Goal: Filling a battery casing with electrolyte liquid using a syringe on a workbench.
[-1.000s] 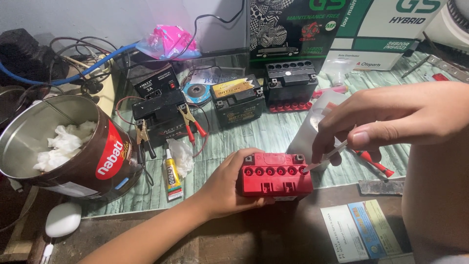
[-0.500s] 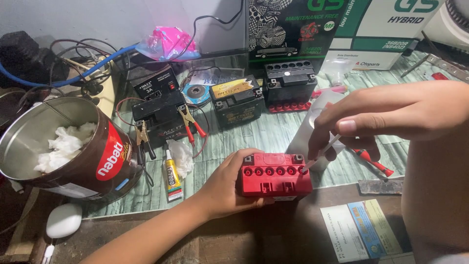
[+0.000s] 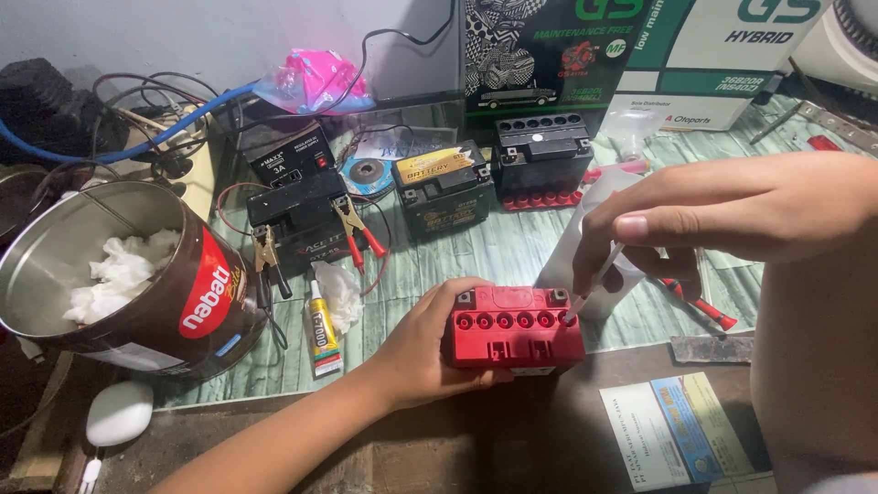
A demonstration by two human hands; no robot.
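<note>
Red battery point(image 3: 514, 331) sits at the lower centre of the frame, near the front edge of the green-patterned mat point(image 3: 512, 252), its row of round filler holes facing up; the left hand point(image 3: 422, 352) comes in from the lower left and clamps the battery's left end, fingers curled over the top corner and thumb tucked under the front face; the right hand point(image 3: 732, 212) hangs above and to the right of the battery, fingers pinched together on a thin clear tube point(image 3: 594, 279); the tube slants down-left and its tip meets the rightmost filler hole; a translucent white bottle point(image 3: 590, 229) stands just behind the battery's right end, partly hidden by the right hand; farther back, in the upper centre, stand two black batteries point(image 3: 494, 178); a charger with red and black clips point(image 3: 297, 220) lies left of them; an open tin holding white rags point(image 3: 119, 274) lies tilted at the left edge; a small glue tube point(image 3: 322, 331) lies between tin and red battery.
</note>
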